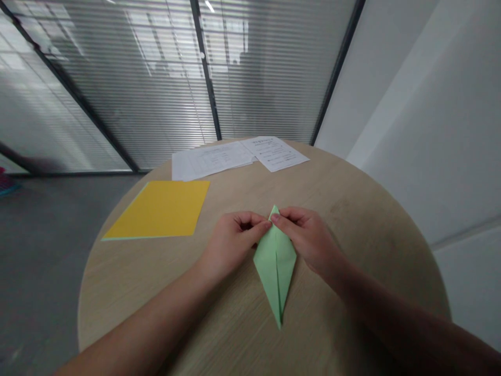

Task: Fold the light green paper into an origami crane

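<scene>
A light green sheet of paper [275,258], folded into a long kite shape with a seam down its middle, points its long tip toward me. My left hand [237,237] pinches its left edge near the far tip between thumb and bent fingers. On the other side, my right hand [307,235] grips the same far end, its thumb lying on top of the paper close to the tip. Both thumbs nearly meet there. The fingers beneath the paper are hidden.
The round wooden table [336,188] bears a stack of yellow paper [164,209] with a green edge showing, at the left. Printed white sheets [213,161] lie along the far edge. Beyond stands a glass partition with blinds [266,78]; a white wall [438,115] is at the right.
</scene>
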Demonstrator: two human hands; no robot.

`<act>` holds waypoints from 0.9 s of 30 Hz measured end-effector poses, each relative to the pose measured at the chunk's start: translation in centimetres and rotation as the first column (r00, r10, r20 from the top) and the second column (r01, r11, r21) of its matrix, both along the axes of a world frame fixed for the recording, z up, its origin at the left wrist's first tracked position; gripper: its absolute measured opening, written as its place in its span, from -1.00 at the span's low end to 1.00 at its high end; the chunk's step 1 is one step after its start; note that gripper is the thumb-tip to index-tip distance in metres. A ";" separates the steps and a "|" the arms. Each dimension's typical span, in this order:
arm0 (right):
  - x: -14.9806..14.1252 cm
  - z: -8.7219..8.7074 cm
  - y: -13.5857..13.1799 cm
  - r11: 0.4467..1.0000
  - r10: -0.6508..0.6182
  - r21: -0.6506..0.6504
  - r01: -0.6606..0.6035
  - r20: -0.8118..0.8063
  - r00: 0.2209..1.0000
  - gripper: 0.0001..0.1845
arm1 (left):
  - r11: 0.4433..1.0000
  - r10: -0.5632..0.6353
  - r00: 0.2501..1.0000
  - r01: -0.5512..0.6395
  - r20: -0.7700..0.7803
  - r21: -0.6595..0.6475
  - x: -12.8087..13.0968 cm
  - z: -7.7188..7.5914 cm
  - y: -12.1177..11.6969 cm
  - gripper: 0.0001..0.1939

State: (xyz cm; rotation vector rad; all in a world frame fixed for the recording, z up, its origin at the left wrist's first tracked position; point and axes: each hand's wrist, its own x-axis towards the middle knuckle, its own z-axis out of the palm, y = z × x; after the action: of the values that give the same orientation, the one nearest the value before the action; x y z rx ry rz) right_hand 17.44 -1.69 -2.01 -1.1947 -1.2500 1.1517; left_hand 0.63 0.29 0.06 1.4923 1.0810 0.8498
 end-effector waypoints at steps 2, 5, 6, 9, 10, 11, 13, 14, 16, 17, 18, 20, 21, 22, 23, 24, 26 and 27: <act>0.0 0.1 -0.1 1.000 0.009 -0.010 -0.009 -0.026 1.000 -0.68 | 1.000 0.003 1.000 -0.003 -0.003 -0.008 0.0 0.0 0.0 -0.72; -0.1 0.2 -0.1 1.000 0.023 -0.016 -0.024 -0.024 0.999 -0.66 | 1.000 -0.001 1.000 0.001 0.002 -0.019 0.1 0.0 0.0 -0.72; -0.1 0.3 -0.1 1.000 0.022 -0.017 -0.023 -0.017 1.000 -0.66 | 1.000 -0.006 1.000 0.006 0.004 -0.025 0.1 0.0 0.0 -0.73; -0.1 0.3 -0.1 1.000 -0.004 0.002 0.004 0.003 1.000 -0.68 | 0.997 -0.025 0.999 0.027 0.021 -0.068 0.1 0.1 0.0 -0.74; 0.0 0.3 -0.1 1.000 -0.014 0.016 0.014 0.010 1.000 -0.69 | 0.995 -0.037 0.999 0.039 0.029 -0.092 0.1 0.1 0.1 -0.75; 0.0 0.3 -0.1 0.999 -0.025 0.033 0.024 0.019 1.000 -0.69 | 0.992 -0.048 0.998 0.052 0.039 -0.119 0.1 0.1 0.1 -0.75; 0.0 0.4 -0.1 0.997 -0.043 0.065 0.040 0.044 0.998 -0.69 | 0.982 -0.062 0.996 0.072 0.062 -0.174 0.1 0.1 0.1 -0.77; 0.0 0.5 -0.1 0.996 -0.050 0.076 0.046 0.055 0.997 -0.68 | 0.977 -0.067 0.995 0.081 0.074 -0.200 0.1 0.0 0.1 -0.79; 0.1 0.6 -0.2 0.995 -0.059 0.083 0.053 0.067 0.996 -0.67 | 0.967 -0.076 0.992 0.097 0.096 -0.237 0.1 0.0 0.1 -0.81; 0.2 0.7 -0.2 0.995 -0.065 0.085 0.060 0.067 0.996 -0.66 | 0.963 -0.082 0.991 0.105 0.104 -0.247 0.1 -0.1 0.1 -0.82; 0.2 0.7 -0.2 0.994 -0.074 0.088 0.068 0.065 0.995 -0.67 | 0.960 -0.092 0.990 0.117 0.109 -0.254 0.1 -0.1 0.1 -0.82; 0.3 0.7 -0.3 0.991 -0.090 0.103 0.083 0.066 0.994 -0.67 | 0.956 -0.107 0.988 0.134 0.112 -0.260 0.1 -0.1 0.2 -0.82; 0.3 0.7 -0.3 0.990 -0.094 0.112 0.086 0.070 0.993 -0.67 | 0.956 -0.111 0.988 0.136 0.110 -0.260 0.0 -0.2 0.2 -0.81; 0.4 0.6 -0.3 0.989 -0.093 0.119 0.083 0.075 0.993 -0.68 | 0.956 -0.116 0.988 0.139 0.104 -0.259 0.0 -0.2 0.2 -0.80; 0.4 0.6 -0.3 0.989 -0.092 0.122 0.082 0.077 0.993 -0.68 | 0.956 -0.120 0.988 0.141 0.093 -0.258 0.0 -0.1 0.2 -0.80; 0.5 0.5 -0.2 0.988 -0.096 0.125 0.086 0.075 0.993 -0.68 | 0.956 -0.129 0.989 0.145 0.079 -0.256 -0.1 -0.1 0.2 -0.80; 0.8 0.3 0.0 0.984 -0.127 0.135 0.118 0.063 0.990 -0.67 | 0.955 -0.152 0.987 0.160 0.051 -0.251 -0.1 -0.1 0.3 -0.80; 0.9 0.1 0.1 0.980 -0.148 0.143 0.139 0.054 0.987 -0.67 | 0.954 -0.162 0.986 0.167 0.039 -0.249 -0.2 -0.1 0.4 -0.81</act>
State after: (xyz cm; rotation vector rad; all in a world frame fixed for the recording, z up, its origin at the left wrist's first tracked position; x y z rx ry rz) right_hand 18.33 -1.60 -1.87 -1.2047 -1.2500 0.9119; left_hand 0.47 0.64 -0.09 1.3367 0.9956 0.5846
